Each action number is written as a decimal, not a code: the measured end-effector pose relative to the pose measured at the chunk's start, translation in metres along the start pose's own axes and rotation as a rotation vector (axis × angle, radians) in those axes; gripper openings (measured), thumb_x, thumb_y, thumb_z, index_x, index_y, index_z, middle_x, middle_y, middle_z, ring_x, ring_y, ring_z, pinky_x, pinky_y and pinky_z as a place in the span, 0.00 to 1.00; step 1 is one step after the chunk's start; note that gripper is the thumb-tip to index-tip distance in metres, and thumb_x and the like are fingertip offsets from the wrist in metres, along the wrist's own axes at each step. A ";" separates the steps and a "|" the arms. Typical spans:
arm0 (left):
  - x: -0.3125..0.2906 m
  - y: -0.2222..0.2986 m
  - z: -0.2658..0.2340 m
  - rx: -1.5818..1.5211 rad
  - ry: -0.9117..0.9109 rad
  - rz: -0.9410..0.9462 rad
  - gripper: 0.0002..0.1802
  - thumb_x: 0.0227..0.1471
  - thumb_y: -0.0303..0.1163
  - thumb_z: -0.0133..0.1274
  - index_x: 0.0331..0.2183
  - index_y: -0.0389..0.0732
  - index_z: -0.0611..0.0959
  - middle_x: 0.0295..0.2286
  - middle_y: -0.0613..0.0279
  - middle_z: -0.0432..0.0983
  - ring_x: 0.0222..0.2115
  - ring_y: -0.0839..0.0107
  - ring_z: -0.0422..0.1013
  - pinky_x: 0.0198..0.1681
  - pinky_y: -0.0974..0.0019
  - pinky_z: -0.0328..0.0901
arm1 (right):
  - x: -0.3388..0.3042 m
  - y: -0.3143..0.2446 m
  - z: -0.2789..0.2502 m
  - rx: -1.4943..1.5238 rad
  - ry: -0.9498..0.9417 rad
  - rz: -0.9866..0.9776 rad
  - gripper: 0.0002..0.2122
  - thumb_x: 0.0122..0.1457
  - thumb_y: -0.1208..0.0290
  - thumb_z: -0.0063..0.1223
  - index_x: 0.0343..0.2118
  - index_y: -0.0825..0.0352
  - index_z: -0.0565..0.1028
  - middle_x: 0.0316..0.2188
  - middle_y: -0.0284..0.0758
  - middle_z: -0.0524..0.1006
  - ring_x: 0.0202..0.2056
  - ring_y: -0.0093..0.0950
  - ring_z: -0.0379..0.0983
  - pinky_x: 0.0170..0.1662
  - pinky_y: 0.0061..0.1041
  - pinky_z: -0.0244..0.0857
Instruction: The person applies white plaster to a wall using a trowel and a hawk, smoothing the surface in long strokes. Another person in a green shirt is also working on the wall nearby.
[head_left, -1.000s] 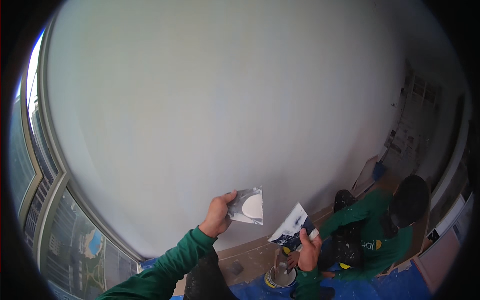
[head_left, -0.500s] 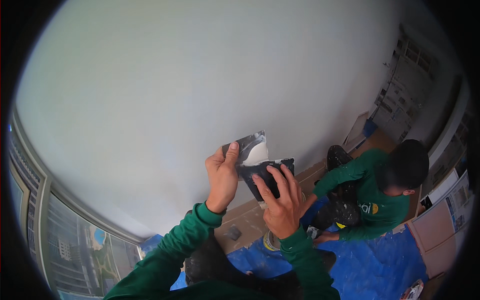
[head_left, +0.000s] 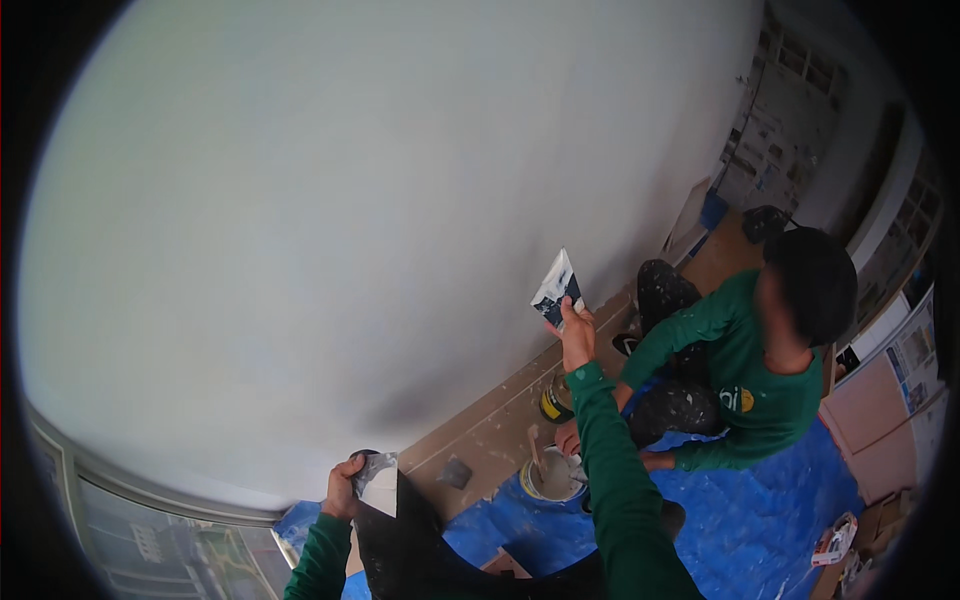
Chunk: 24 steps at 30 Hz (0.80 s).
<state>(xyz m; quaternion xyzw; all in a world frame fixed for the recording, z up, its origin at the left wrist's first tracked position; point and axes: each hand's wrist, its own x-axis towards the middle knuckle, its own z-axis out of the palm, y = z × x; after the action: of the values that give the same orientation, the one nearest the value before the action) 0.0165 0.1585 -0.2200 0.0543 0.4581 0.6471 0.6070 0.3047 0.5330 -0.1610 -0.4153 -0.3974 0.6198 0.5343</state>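
Observation:
Low by my knee, my left hand grips a flat spreader blade with pale filler on its face. My right hand is raised close to the wall, closed around the lower part of a second putty spreader, dark with white filler toward its tip. Whether that blade touches the wall I cannot tell. Below my right forearm stands a bucket of whitish paste with a wooden stick in it; the forearm hides part of its right side.
A co-worker in a green top sits at the right, one hand near the bucket. A yellow-and-dark can stands beside the wall. A grey flat piece lies on the floor. Blue sheeting covers the floor; a window is lower left.
My hands have moved apart: the left went down and left with its blade, the right up toward the wall with the other. The co-worker's head has turned, and the bucket has come into view.

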 end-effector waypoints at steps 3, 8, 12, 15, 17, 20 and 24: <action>-0.006 -0.009 -0.020 0.036 0.059 -0.054 0.22 0.53 0.39 0.51 0.44 0.32 0.78 0.39 0.48 0.79 0.39 0.54 0.77 0.49 0.54 0.69 | 0.058 0.027 -0.002 -0.125 -0.045 -0.215 0.17 0.66 0.62 0.46 0.54 0.66 0.70 0.46 0.32 0.75 0.45 0.27 0.72 0.50 0.33 0.66; -0.019 -0.010 -0.033 -0.035 0.150 0.010 0.21 0.53 0.41 0.52 0.42 0.34 0.80 0.38 0.51 0.80 0.38 0.56 0.77 0.48 0.56 0.70 | 0.084 0.044 0.047 -0.158 0.140 -0.330 0.19 0.66 0.67 0.42 0.59 0.66 0.65 0.51 0.41 0.70 0.51 0.35 0.69 0.56 0.30 0.61; -0.022 -0.001 -0.019 -0.030 0.188 0.050 0.19 0.53 0.42 0.51 0.39 0.36 0.82 0.36 0.54 0.81 0.36 0.59 0.77 0.46 0.58 0.70 | 0.033 0.073 0.150 -0.323 0.425 -0.394 0.19 0.66 0.68 0.42 0.60 0.62 0.65 0.53 0.42 0.67 0.55 0.37 0.64 0.58 0.32 0.59; -0.025 -0.008 -0.036 -0.039 0.208 0.064 0.19 0.54 0.42 0.51 0.39 0.36 0.82 0.36 0.54 0.81 0.36 0.59 0.77 0.46 0.58 0.70 | -0.025 0.097 0.135 -0.301 0.205 -0.363 0.19 0.65 0.70 0.42 0.58 0.65 0.66 0.51 0.41 0.69 0.53 0.37 0.66 0.57 0.32 0.60; -0.024 -0.009 -0.037 -0.039 0.202 0.067 0.19 0.54 0.42 0.50 0.39 0.35 0.82 0.36 0.54 0.81 0.36 0.58 0.77 0.46 0.58 0.70 | -0.015 0.097 0.095 -0.138 0.105 -0.193 0.17 0.64 0.70 0.43 0.54 0.71 0.69 0.49 0.41 0.70 0.49 0.35 0.69 0.54 0.32 0.62; -0.020 -0.009 -0.031 -0.053 0.190 0.054 0.20 0.54 0.41 0.50 0.39 0.35 0.81 0.36 0.54 0.81 0.36 0.58 0.77 0.46 0.58 0.70 | 0.055 0.105 0.030 0.229 0.203 0.151 0.12 0.60 0.70 0.49 0.43 0.71 0.73 0.34 0.37 0.78 0.37 0.34 0.76 0.39 0.36 0.73; -0.012 -0.021 -0.052 -0.037 0.207 0.053 0.20 0.53 0.41 0.50 0.40 0.34 0.81 0.36 0.54 0.81 0.36 0.58 0.77 0.46 0.58 0.70 | 0.083 0.058 0.026 0.250 0.173 0.307 0.10 0.57 0.72 0.47 0.41 0.67 0.71 0.36 0.38 0.76 0.35 0.33 0.74 0.31 0.37 0.72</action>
<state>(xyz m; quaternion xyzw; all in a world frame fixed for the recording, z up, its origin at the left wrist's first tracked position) 0.0020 0.1182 -0.2580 -0.0120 0.5049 0.6734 0.5399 0.2547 0.6072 -0.2139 -0.4529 -0.2023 0.7004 0.5132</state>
